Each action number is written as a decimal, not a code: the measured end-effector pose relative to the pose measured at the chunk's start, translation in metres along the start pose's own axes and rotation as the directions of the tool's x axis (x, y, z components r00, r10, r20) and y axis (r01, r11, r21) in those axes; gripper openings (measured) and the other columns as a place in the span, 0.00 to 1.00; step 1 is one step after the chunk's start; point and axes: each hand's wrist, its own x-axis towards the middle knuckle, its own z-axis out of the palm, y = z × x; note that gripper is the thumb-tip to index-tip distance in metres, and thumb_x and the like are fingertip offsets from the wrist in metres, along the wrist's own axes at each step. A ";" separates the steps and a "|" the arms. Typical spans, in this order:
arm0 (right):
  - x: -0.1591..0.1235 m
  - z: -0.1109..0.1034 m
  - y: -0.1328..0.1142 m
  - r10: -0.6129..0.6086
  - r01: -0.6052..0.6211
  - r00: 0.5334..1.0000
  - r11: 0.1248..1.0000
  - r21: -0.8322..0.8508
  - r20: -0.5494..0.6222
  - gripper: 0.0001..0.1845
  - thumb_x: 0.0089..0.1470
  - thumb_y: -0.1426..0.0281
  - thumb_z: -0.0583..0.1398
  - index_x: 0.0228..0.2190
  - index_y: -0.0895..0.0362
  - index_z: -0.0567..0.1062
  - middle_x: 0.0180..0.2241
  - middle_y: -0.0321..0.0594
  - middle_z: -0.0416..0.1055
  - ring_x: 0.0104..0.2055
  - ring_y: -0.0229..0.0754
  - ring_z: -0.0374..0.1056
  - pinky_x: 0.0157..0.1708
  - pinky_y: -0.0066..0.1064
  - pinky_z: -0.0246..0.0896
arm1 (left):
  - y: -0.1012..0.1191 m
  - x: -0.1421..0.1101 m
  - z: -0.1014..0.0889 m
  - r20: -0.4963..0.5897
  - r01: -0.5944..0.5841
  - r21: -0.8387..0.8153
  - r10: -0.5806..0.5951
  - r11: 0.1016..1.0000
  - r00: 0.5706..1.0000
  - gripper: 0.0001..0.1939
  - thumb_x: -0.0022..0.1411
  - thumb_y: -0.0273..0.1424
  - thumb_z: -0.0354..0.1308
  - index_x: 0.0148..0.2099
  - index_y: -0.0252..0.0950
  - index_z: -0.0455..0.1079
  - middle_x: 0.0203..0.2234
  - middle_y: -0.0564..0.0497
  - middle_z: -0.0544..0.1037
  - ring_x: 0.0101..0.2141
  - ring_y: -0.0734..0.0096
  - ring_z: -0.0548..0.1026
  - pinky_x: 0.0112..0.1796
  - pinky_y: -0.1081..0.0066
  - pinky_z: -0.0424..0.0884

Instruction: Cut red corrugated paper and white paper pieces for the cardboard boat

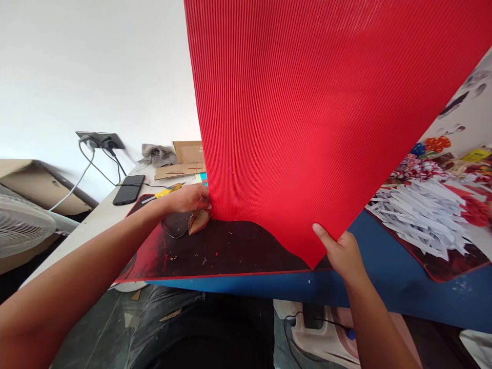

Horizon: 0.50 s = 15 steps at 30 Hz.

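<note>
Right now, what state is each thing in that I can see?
Red ridged sheet: held raised, lower edge curved.
Right hand: gripping the sheet's right edge near its lower corner.
Left hand: at the sheet's left edge, grip unclear.
Phone: lying flat, screen dark.
Wall socket: plugs inserted.
White strips: heaped loosely.
Fan: cannot tell whether running.

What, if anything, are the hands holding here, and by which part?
A red ribbed sheet: the right hand grips its lower right edge, thumb in front. The left hand is at its lower left corner; its grip is unclear.
</note>
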 end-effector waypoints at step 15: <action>-0.004 -0.003 -0.005 -0.013 0.014 1.000 1.000 -0.004 0.016 0.27 0.57 0.48 0.67 0.42 0.58 0.88 0.47 0.54 0.87 0.52 0.66 0.83 0.53 0.50 0.79 | -0.003 -0.004 0.003 -0.054 0.054 0.074 -0.050 0.996 0.997 0.06 0.63 0.34 0.67 0.41 0.45 0.86 0.39 0.51 0.86 0.45 0.58 0.81 0.48 0.67 0.71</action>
